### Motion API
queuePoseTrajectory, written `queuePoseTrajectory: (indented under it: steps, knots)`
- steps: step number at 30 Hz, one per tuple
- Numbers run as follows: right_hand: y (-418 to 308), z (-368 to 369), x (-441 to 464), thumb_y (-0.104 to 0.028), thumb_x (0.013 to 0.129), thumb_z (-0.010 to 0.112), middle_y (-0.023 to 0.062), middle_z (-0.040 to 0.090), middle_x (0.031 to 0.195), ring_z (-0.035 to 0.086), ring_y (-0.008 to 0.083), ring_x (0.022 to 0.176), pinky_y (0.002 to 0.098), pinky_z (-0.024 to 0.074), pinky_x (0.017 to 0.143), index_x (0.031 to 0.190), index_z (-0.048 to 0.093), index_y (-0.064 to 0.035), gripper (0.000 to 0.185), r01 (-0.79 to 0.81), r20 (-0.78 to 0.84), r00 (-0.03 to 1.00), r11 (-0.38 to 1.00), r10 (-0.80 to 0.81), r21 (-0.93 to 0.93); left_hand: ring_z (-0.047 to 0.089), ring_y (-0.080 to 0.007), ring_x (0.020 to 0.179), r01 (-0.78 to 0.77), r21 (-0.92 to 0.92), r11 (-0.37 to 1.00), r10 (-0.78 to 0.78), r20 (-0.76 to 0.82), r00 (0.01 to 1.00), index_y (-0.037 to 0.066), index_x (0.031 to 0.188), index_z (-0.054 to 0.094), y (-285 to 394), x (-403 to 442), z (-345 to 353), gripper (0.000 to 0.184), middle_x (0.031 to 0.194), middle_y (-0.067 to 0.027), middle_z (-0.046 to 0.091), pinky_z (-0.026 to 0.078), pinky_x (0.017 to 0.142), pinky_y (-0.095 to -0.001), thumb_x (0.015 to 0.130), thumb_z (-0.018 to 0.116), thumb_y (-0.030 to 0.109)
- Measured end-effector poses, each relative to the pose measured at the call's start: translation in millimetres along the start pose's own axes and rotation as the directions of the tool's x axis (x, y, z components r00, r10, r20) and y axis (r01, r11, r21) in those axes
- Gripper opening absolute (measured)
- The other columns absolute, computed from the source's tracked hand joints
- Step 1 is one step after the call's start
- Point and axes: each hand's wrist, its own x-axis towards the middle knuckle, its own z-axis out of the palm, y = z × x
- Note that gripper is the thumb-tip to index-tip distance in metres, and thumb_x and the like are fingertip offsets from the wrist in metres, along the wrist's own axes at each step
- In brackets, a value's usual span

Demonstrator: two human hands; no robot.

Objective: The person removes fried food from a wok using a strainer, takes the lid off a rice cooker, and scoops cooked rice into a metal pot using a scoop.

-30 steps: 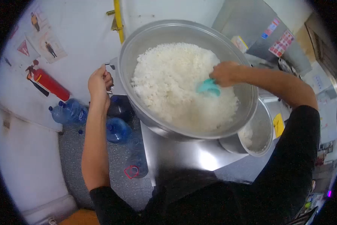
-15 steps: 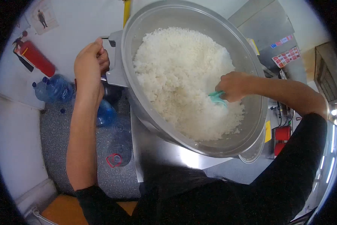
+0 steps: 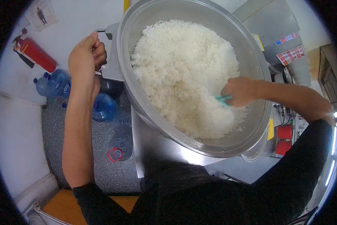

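Observation:
A large grey metal pot [image 3: 146, 108] is tilted toward me, with a heap of white rice [image 3: 183, 71] inside. My left hand [image 3: 87, 54] is wrapped round the pot's metal side handle [image 3: 112, 71] on the left. Inside the pot, at the right of the rice, my right hand [image 3: 239, 91] grips a turquoise scoop [image 3: 224, 99]. Most of the scoop is hidden by the hand and the rice.
Under the big pot is a steel table [image 3: 153, 146]; a second metal container [image 3: 255, 152] shows partly behind its lower right rim. Blue plastic bottles [image 3: 104, 107] stand on the floor at left. A red fire extinguisher [image 3: 37, 53] hangs on the wall.
The pot has tipped further toward me and covers more of the second container. My right hand and the scoop have shifted right and down within the pot. My left hand stays on the handle.

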Motion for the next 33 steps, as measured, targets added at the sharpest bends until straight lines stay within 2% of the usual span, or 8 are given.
queuePoseTrajectory:
  steps: [7,9,16,18,22,28,30,33]
  knots:
    - [19,23,-7,-0.017,0.067,0.062,0.0161,0.061,0.070,0.061,0.0319,0.079,0.0390,0.0478,0.075,0.093,0.064,-0.0027,0.030,0.142,-0.182,0.978,0.957,-0.097,0.253,0.023,-0.0062,0.049,-0.018,0.013,1.000,0.018,0.012,1.000,0.012,0.069,0.040,2,1,-1,0.027,0.055,0.0057,0.029,0.018,0.047,-0.0212,0.092,0.047,0.025]
    - [17,10,-17,-0.018,0.070,0.058,0.0108,0.056,0.056,0.056,0.0192,0.049,0.0317,0.0448,0.045,0.086,0.065,0.0034,0.028,0.086,0.064,0.990,0.891,-0.128,0.447,0.024,-0.0067,0.049,0.011,0.017,1.000,-0.011,0.018,1.000,0.012,0.068,0.040,4,-2,-1,0.028,0.056,0.0052,0.030,0.019,0.047,-0.0214,0.092,0.047,0.025]
    - [68,-6,-43,-0.014,0.065,0.058,0.0031,0.046,0.047,0.042,0.0115,0.036,0.0290,0.0339,0.033,0.053,0.045,-0.0043,0.020,0.449,-0.385,0.883,0.724,-0.269,0.523,0.025,-0.0058,0.047,0.026,-0.005,1.000,-0.026,0.032,0.999,0.012,0.069,0.039,8,-2,1,0.025,0.055,0.0047,0.031,0.019,0.044,-0.0213,0.090,0.047,0.023]
    - [74,-7,-82,-0.013,0.066,0.055,0.0008,0.043,0.046,0.038,0.0091,0.033,0.0278,0.0296,0.030,0.053,0.044,-0.0054,0.019,0.394,-0.411,0.910,0.410,-0.051,0.822,0.025,-0.0063,0.047,0.053,0.014,0.998,-0.053,0.019,0.998,0.011,0.069,0.039,10,-1,0,0.026,0.055,0.0042,0.031,0.019,0.044,-0.0214,0.090,0.048,0.023]
    - [128,53,-158,-0.015,0.071,0.052,0.0014,0.043,0.047,0.035,0.0072,0.031,0.0236,0.0257,0.028,0.061,0.046,-0.0035,0.016,0.458,-0.535,0.750,0.278,0.389,0.844,0.028,-0.0075,0.047,0.048,0.012,0.999,-0.048,0.007,0.999,0.011,0.070,0.042,9,1,0,0.023,0.055,0.0032,0.035,0.022,0.043,-0.0220,0.089,0.050,0.021]
    - [164,200,-249,-0.019,0.078,0.051,0.0096,0.054,0.058,0.050,0.0150,0.043,0.0284,0.0400,0.038,0.085,0.054,-0.0005,0.020,0.087,-0.474,0.543,0.515,0.693,0.853,0.043,-0.0087,0.050,0.119,0.192,0.974,-0.067,-0.261,0.963,0.013,0.071,0.048,18,-14,27,0.019,0.059,0.0027,0.047,0.034,0.045,-0.0212,0.087,0.053,0.022]
    - [137,239,-237,-0.019,0.079,0.053,0.0166,0.061,0.075,0.060,0.0239,0.062,0.0347,0.0492,0.056,0.099,0.055,0.0000,0.028,-0.096,-0.623,0.394,0.705,0.676,0.703,0.044,-0.0089,0.050,0.092,0.128,0.987,-0.075,-0.133,0.988,0.013,0.071,0.048,12,2,5,0.020,0.060,0.0032,0.049,0.039,0.048,-0.0221,0.088,0.053,0.023]
    - [111,328,-154,-0.016,0.082,0.052,0.0241,0.061,0.087,0.061,0.0370,0.080,0.0460,0.0479,0.071,0.122,0.040,-0.0020,0.044,-0.192,-0.464,0.384,0.560,0.798,0.806,0.046,-0.0092,0.050,0.110,0.088,0.990,-0.109,-0.012,0.994,0.012,0.073,0.051,4,25,-20,0.019,0.059,0.0046,0.048,0.042,0.050,-0.0223,0.088,0.053,0.024]
